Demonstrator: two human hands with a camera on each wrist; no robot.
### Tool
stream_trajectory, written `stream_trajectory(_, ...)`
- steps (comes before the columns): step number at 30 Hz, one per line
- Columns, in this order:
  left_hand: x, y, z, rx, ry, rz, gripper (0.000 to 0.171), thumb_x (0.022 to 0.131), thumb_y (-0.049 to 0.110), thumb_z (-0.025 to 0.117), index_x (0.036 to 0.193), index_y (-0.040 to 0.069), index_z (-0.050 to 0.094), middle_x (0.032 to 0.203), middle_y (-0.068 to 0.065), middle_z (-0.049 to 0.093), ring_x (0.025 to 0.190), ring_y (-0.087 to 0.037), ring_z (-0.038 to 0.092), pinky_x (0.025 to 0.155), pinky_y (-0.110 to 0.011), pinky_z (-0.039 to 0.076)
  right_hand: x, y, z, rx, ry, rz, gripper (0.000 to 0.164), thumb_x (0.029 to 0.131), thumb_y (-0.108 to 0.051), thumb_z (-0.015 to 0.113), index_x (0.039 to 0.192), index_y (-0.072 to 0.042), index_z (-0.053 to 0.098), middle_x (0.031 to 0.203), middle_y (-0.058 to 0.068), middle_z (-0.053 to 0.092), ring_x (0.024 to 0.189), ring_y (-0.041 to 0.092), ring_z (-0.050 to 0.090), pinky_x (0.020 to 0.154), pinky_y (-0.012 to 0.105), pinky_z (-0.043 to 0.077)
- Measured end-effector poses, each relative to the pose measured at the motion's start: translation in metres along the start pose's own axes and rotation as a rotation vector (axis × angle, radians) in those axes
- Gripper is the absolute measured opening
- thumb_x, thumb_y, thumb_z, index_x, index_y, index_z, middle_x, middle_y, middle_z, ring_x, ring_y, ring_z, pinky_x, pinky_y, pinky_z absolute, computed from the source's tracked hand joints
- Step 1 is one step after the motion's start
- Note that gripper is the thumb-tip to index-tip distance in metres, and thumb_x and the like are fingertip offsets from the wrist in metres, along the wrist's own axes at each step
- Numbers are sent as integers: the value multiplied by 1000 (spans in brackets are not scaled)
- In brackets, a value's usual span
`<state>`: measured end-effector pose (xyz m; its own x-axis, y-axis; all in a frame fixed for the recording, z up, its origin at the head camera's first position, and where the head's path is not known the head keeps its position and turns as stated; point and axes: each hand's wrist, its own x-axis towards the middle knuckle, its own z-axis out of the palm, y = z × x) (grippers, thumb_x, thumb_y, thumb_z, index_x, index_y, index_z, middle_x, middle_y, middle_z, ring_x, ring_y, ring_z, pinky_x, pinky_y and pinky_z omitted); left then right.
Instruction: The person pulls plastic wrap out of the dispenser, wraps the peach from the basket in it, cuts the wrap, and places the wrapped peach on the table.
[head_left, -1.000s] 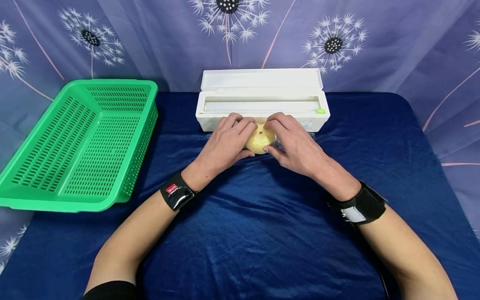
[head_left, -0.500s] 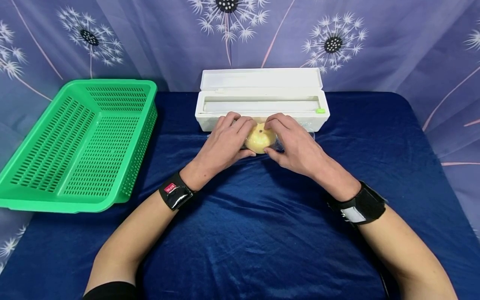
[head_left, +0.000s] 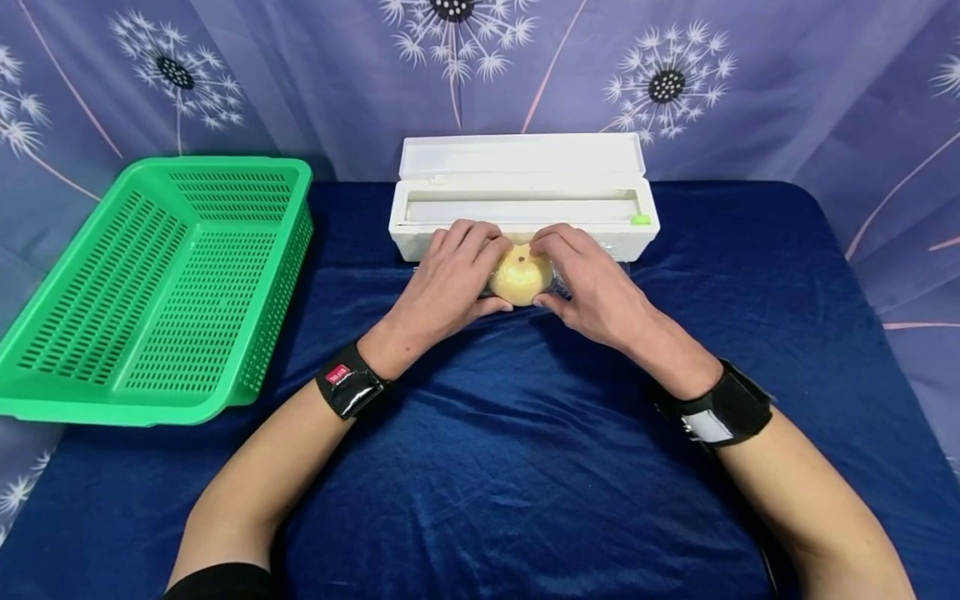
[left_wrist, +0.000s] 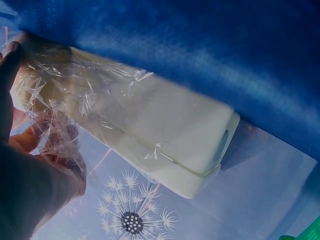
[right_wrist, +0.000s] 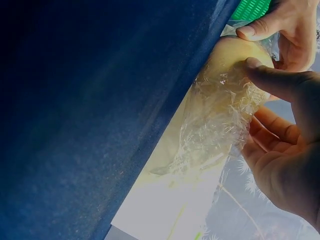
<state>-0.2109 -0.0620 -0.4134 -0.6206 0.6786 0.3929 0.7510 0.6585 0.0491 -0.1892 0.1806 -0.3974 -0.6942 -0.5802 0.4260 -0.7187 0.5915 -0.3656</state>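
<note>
In the head view a round yellow fruit (head_left: 521,277), like an apple or Asian pear with a dark spot on top, sits between both hands. My left hand (head_left: 457,275) grips its left side, thumb low and fingers bent over the top. From the right, my right hand (head_left: 592,283) holds it the same way, thumb near its lower edge. Crinkled clear cling film (right_wrist: 210,120) lies around and beside the fruit in the right wrist view. The same film (left_wrist: 95,85) spreads from the fruit across the box front in the left wrist view.
Right behind the hands stands a long white cling film box (head_left: 525,233), lid (head_left: 522,157) raised, a roll inside and a green slider (head_left: 641,221) at its right end. A green plastic basket (head_left: 255,333) stands at left on the blue cloth (head_left: 517,467). A flowered curtain (head_left: 315,83) hangs behind.
My left hand's fingers have shifted slightly over the fruit, and the right thumb has slid a little to the right along its lower edge. Box and basket stand as before.
</note>
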Motion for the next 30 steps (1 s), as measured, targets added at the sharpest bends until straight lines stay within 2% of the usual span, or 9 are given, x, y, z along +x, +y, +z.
stream_trajectory(15, 0, -1, 0, 24, -3, 7, 80, 86, 55, 84, 144, 7, 59, 137, -11, 60, 125, -33, 50, 103, -49, 41, -1, 1, -2, 12, -19, 19, 54, 85, 1, 87, 129, 9, 57, 133, 24, 60, 122, 40, 59, 105, 51, 47)
stream_trajectory(23, -1, -1, -1, 23, -11, -8, 81, 87, 59, 82, 145, 8, 59, 137, -10, 60, 123, -33, 51, 100, -48, 41, 0, 0, -1, 13, -41, 59, 68, 76, -3, 94, 130, 8, 56, 134, 24, 59, 124, 40, 58, 107, 50, 47)
stream_trajectory(30, -1, -1, -1, 20, -11, -6, 78, 90, 60, 78, 145, 8, 59, 137, -10, 61, 122, -32, 51, 98, -48, 40, -1, 1, 0, -17, -54, 31, 74, 71, -1, 97, 130, 8, 54, 135, 24, 57, 124, 41, 56, 108, 51, 45)
